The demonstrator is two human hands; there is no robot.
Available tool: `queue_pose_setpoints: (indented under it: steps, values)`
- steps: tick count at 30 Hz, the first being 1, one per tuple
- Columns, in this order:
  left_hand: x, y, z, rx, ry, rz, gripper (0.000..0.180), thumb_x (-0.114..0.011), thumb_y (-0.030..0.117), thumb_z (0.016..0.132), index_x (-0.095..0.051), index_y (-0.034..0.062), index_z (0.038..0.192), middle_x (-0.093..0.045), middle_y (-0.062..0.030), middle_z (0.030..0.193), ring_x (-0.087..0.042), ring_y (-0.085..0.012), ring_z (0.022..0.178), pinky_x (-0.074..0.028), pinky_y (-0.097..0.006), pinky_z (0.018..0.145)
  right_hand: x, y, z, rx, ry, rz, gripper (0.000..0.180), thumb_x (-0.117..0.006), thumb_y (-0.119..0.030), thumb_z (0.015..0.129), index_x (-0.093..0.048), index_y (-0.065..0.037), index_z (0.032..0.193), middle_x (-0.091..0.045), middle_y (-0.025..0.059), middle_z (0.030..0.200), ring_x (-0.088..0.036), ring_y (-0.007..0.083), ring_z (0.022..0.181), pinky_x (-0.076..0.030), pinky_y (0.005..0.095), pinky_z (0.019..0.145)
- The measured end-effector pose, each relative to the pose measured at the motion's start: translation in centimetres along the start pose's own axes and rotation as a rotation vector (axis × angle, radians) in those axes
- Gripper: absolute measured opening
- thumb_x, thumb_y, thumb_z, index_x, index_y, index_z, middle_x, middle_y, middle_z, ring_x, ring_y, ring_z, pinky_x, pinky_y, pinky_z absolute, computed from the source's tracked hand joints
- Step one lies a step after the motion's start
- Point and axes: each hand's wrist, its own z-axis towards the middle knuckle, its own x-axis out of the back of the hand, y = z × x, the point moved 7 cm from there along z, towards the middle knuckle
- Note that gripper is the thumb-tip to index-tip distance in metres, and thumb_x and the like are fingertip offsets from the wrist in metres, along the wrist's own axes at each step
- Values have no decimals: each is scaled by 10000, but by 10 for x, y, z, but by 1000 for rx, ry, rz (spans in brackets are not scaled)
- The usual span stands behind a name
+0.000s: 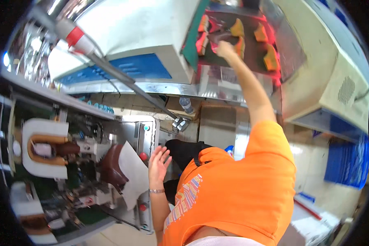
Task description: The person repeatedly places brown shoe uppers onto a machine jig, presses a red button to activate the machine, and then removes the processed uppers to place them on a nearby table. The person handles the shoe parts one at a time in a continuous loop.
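My right hand (224, 50) reaches far forward over a dark belt (254, 57) lit red at its edges. Curved yellow-orange pieces (270, 57), looking like shoe parts, lie on it in rows. Beside that hand are a pink-lit piece (213, 46) and a darker brownish one; its fingers are blurred and partly hidden, so any grip cannot be made out. My left hand (158, 166), fingers spread and palm up, hovers with nothing in it next to the machine's red button (143, 156). Close by, a brown leather piece (112, 167) with white sheet material (133, 176) rests on the machine.
A grey pole (119, 76) with a red band slants across the upper left, before a white and blue cabinet (123, 49). Beige machine housing (332, 78) flanks the belt on the right. Blue crates (346, 162) stand at far right. A plastic bottle (186, 104) stands below the belt.
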Motion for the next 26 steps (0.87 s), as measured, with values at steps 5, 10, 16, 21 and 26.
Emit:
queue_pose_setpoints:
  steps: [5, 10, 16, 21, 26]
  values:
    - [51, 3, -7, 2, 65, 105, 267, -508, 132, 862, -467, 80, 1121, -542, -62, 1078, -528, -171, 971, -449, -315, 787, -149, -58, -68, 146, -388, 130, 251, -627, -177, 635, -638, 15, 797, -625, 192, 863, -614, 304, 805, -490, 412, 707]
    - [59, 53, -14, -167, 119, 258, 239, -505, 118, 864, -485, 84, 1101, -550, -46, 1049, -532, -147, 911, -457, -280, 729, -155, -187, -193, 405, -843, 407, 299, -657, -244, 601, -653, 9, 761, -639, 153, 730, -625, 277, 669, -503, 377, 611]
    - [55, 127, -51, -507, 336, 306, 249, -512, 107, 862, -485, 77, 1107, -548, -33, 1038, -528, -121, 883, -441, -260, 716, -159, -302, -245, 793, -973, 644, 254, -622, -284, 699, -653, -40, 761, -611, 65, 618, -600, 174, 570, -476, 312, 516]
    - [77, 132, -110, -691, 498, 302, 254, -524, 99, 857, -484, 80, 1107, -552, -9, 1003, -481, -45, 739, -402, -185, 637, -162, -357, -291, 878, -1157, 919, 193, -625, -208, 709, -663, -56, 820, -610, 33, 665, -571, 146, 581, -453, 294, 494]
    - [151, 70, -171, -792, 796, 194, 349, -565, 132, 833, -461, 89, 1163, -554, -4, 1060, -471, -52, 755, -392, -218, 689, -186, -392, -341, 983, -1187, 863, 284, -670, -238, 696, -652, -60, 916, -653, 98, 851, -622, 172, 750, -496, 302, 688]
